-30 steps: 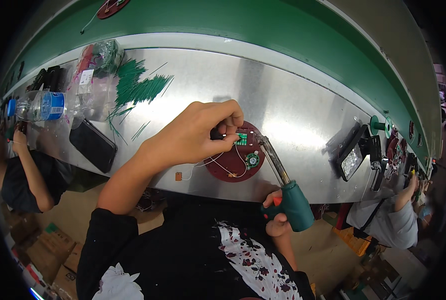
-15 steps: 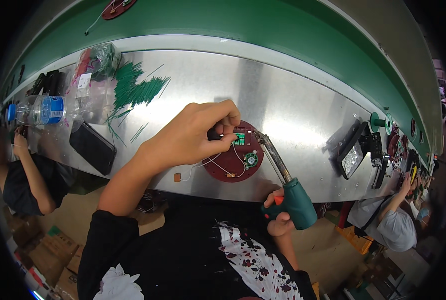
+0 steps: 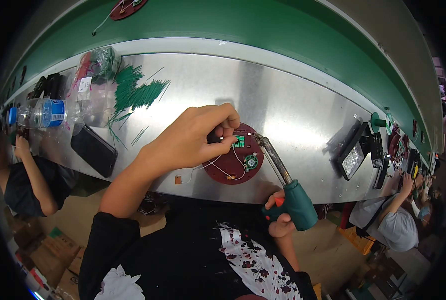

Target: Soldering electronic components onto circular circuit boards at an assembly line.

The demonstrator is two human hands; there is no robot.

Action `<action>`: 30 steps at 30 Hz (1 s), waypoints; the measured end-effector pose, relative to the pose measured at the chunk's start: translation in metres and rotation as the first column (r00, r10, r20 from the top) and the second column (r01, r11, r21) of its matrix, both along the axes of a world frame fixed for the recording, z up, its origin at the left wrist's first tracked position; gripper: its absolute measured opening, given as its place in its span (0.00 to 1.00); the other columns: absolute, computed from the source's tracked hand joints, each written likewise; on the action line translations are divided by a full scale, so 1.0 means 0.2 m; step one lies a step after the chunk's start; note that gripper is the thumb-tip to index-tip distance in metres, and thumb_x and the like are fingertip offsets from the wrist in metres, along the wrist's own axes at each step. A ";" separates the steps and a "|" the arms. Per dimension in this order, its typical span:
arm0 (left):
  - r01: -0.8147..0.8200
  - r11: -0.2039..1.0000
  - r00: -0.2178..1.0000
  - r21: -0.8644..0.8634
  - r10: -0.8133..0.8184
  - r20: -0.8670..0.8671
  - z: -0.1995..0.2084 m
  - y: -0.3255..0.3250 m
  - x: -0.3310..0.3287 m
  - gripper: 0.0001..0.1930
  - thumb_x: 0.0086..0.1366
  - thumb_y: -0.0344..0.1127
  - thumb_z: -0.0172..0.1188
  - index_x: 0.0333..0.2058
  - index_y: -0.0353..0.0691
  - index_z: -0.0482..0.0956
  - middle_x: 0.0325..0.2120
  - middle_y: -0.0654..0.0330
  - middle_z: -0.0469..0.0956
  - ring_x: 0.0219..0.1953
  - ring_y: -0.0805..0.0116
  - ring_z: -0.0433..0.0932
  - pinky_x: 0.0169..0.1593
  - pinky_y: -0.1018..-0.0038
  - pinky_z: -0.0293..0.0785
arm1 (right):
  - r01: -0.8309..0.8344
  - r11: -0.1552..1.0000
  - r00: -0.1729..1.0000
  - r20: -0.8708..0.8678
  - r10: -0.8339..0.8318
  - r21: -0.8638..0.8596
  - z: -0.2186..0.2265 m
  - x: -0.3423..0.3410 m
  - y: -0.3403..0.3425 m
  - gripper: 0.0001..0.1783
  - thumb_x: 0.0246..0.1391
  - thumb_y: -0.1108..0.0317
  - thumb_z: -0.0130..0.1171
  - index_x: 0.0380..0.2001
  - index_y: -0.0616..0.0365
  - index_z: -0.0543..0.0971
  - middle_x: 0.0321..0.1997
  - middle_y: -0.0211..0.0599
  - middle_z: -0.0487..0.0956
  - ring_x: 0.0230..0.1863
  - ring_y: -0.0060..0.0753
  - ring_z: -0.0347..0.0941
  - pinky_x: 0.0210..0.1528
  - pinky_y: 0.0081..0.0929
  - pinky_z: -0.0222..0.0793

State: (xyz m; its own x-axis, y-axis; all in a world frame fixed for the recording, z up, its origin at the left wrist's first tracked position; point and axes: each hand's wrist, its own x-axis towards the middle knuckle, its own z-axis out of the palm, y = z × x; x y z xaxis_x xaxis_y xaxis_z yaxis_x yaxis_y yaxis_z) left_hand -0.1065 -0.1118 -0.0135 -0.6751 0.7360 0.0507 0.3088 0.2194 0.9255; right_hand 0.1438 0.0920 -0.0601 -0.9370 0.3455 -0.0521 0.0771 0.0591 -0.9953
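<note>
A round dark red plate [image 3: 222, 170] lies on the metal bench near its front edge. It carries a small green circuit board [image 3: 240, 142], a round green part [image 3: 251, 162] and thin white wires [image 3: 243, 159]. Over its left side is my left hand [image 3: 203, 137], thumb and forefinger pinched beside the green board. What they hold is too small to make out. My right hand [image 3: 280, 222] grips a green soldering gun [image 3: 302, 206] by its handle, finger near the red trigger. The gun's long metal tip slants up-left to the plate's right rim, near the green board.
Loose green wires [image 3: 135, 92], a plastic bag [image 3: 95, 95], a bottle [image 3: 48, 113] and a black phone [image 3: 94, 150] lie left. A small orange-brown piece [image 3: 178, 180] is by the front edge. Right are a black-framed device [image 3: 353, 152] and a green spool [image 3: 381, 122]. People work at both sides.
The whole view has shifted slightly. My hands, the soldering gun and the plate keep nearly the same places relative to each other.
</note>
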 end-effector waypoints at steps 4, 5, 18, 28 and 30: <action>-0.002 1.000 1.000 0.002 0.002 -0.004 0.00 0.00 0.00 0.11 0.60 0.27 0.65 0.38 0.35 0.74 0.29 0.56 0.80 0.30 0.63 0.79 0.36 0.70 0.77 | 0.010 1.000 1.000 -0.006 -0.010 -0.023 -0.01 0.01 0.00 0.44 0.62 0.27 0.49 0.46 0.67 0.76 0.30 0.35 0.76 0.27 0.27 0.69 0.30 0.25 0.65; -0.004 1.000 1.000 0.003 0.004 -0.010 0.00 0.01 -0.01 0.11 0.60 0.26 0.65 0.38 0.35 0.74 0.29 0.56 0.80 0.30 0.63 0.79 0.36 0.70 0.77 | 0.013 1.000 1.000 -0.007 -0.013 -0.018 0.00 0.00 0.00 0.43 0.63 0.28 0.49 0.44 0.67 0.76 0.29 0.35 0.76 0.27 0.27 0.70 0.29 0.25 0.66; -0.001 1.000 1.000 0.013 0.002 -0.014 0.01 0.01 -0.01 0.11 0.60 0.26 0.65 0.39 0.35 0.74 0.29 0.56 0.80 0.29 0.63 0.79 0.35 0.70 0.77 | 0.010 0.993 0.999 -0.041 -0.005 0.121 0.01 -0.05 0.01 0.36 0.59 0.35 0.62 0.30 0.66 0.82 0.24 0.35 0.81 0.24 0.28 0.77 0.27 0.23 0.72; -0.022 1.000 0.998 0.018 0.023 -0.061 -0.02 0.01 0.00 0.11 0.58 0.25 0.68 0.38 0.36 0.76 0.28 0.63 0.79 0.29 0.74 0.76 0.35 0.78 0.75 | 0.014 0.996 0.999 -0.036 -0.011 0.093 -0.01 -0.04 0.02 0.33 0.59 0.39 0.63 0.30 0.66 0.81 0.24 0.36 0.81 0.22 0.29 0.76 0.26 0.24 0.72; -0.023 1.000 0.998 0.006 0.024 -0.054 -0.02 0.01 0.00 0.11 0.59 0.25 0.67 0.38 0.36 0.76 0.28 0.63 0.79 0.28 0.74 0.76 0.35 0.78 0.75 | 0.012 0.992 0.997 -0.072 -0.003 0.126 -0.01 -0.06 0.01 0.31 0.60 0.40 0.63 0.29 0.65 0.81 0.24 0.35 0.80 0.22 0.29 0.76 0.26 0.24 0.71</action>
State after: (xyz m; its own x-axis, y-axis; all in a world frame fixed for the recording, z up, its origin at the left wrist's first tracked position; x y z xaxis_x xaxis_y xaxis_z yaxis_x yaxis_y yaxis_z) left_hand -0.1056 -0.1095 -0.0177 -0.6883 0.7196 0.0913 0.3531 0.2224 0.9087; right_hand 0.1317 0.0941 -0.0614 -0.9339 0.3524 0.0596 0.0070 0.1848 -0.9828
